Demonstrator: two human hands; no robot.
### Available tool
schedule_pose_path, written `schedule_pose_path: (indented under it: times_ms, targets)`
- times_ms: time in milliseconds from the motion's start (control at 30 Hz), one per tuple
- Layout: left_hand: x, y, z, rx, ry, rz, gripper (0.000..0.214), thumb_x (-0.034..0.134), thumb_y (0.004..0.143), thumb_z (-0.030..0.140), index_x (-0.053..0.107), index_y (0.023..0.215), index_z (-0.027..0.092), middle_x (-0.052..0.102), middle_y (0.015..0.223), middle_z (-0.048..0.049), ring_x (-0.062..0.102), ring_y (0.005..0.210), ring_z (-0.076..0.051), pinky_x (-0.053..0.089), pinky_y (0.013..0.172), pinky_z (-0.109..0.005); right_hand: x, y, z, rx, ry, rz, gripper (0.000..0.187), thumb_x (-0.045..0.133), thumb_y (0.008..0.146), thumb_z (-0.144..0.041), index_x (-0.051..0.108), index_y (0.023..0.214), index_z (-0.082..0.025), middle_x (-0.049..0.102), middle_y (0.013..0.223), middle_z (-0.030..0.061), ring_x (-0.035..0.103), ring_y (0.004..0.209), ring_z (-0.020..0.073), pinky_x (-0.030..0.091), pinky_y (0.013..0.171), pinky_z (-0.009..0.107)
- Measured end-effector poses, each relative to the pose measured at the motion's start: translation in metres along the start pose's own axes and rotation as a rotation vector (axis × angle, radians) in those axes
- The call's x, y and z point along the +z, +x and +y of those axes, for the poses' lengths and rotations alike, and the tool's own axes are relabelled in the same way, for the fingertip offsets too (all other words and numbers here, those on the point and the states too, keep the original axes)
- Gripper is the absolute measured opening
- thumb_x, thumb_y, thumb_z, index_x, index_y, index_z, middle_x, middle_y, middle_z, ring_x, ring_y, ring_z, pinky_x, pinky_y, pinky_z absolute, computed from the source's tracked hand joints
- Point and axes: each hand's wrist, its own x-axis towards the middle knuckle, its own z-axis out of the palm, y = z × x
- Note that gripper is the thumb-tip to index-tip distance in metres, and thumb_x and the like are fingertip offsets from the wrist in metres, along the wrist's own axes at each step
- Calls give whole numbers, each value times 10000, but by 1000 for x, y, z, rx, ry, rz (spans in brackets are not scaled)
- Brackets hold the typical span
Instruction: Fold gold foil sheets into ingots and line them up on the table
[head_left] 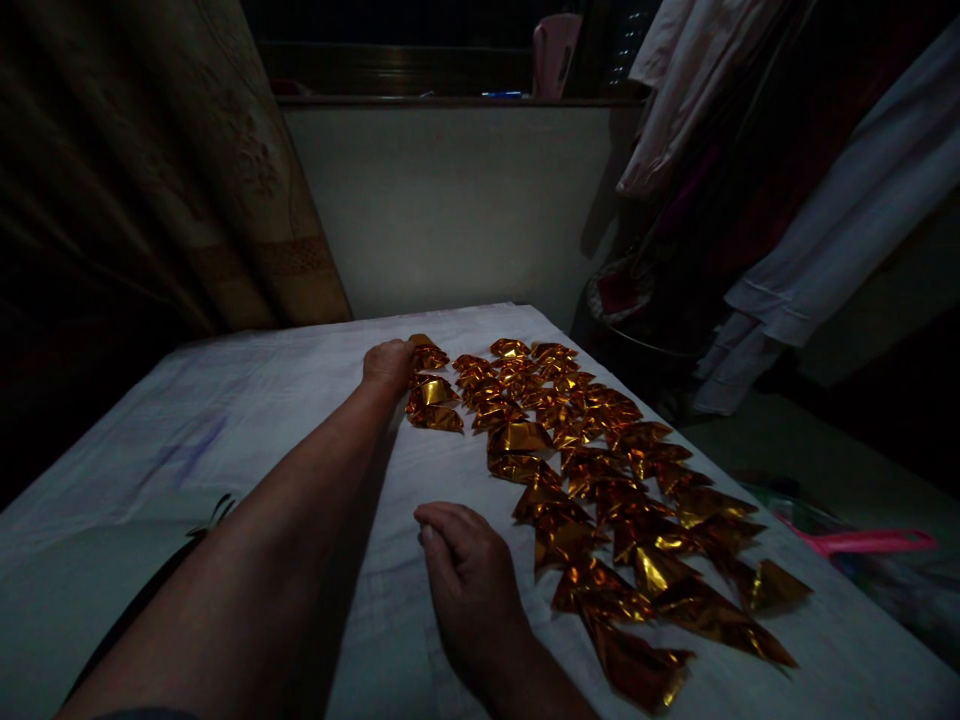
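Note:
Several folded gold foil pieces [592, 470] lie in rows on a white cloth-covered surface [247, 420]. My left hand [388, 365] reaches far out to the top of the leftmost row, its fingers closed on a gold foil piece [424, 350] there. Near me, my right hand [469, 570] rests on the cloth with fingers curled down, just left of the nearest foil pieces; nothing shows in it.
A curtain [187, 180] hangs at the left. Clothes [757, 180] hang at the right beyond the surface's edge. A pale wall [450, 200] with a ledge stands behind. A pink object [862, 542] lies low at the right.

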Motion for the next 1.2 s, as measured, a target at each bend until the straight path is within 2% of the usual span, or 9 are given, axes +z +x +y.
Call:
schedule_pose_path:
  times_ms: [167,333,467,733,933,1200]
  targets:
    - [3,6,-1,-18,-24,26,314,520,952,374,753,1113,237,722,1092,-129,669,1076,-323,477,835,-344,0,0,0,2,-8,-3,297,486,927,-171,756,1045,-213,774,999,66,721,935,200,573,856,337]
    - [4,4,-7,-8,-76,34,288,558,921,349,757,1112,267,725,1108,-88,665,1055,-281,472,828,-314,-1,1,-1,-2,-22,-25,297,481,930,-172,756,1039,-195,775,1001,71,720,935,201,573,856,340]
    - [3,-9,-15,-13,-146,79,321,480,973,340,738,1155,278,722,1163,-65,652,1074,-249,470,852,-302,-2,1,-2,4,-18,-36,298,478,933,-169,754,1043,-191,775,1006,71,718,941,198,569,863,335]
    - [10,-43,-30,27,-287,39,331,535,960,383,729,1208,279,741,1193,-25,672,1032,-206,480,852,-270,0,0,0,12,-2,-28,287,487,925,-165,750,1038,-185,769,1007,73,710,953,204,562,872,345]
    - [13,-43,-28,-74,-306,5,257,609,893,385,790,1051,293,790,1032,-8,697,948,-222,479,755,-280,-1,0,-1,6,-8,-38,284,492,924,-158,749,1043,-184,771,1004,72,714,944,208,563,866,351]
    - [12,-27,-11,-251,-307,121,306,555,918,407,774,1095,289,777,1110,-43,689,1015,-250,478,792,-317,-1,0,-1,13,-5,-33,279,495,925,-155,748,1035,-196,770,1002,64,711,938,203,562,859,343]
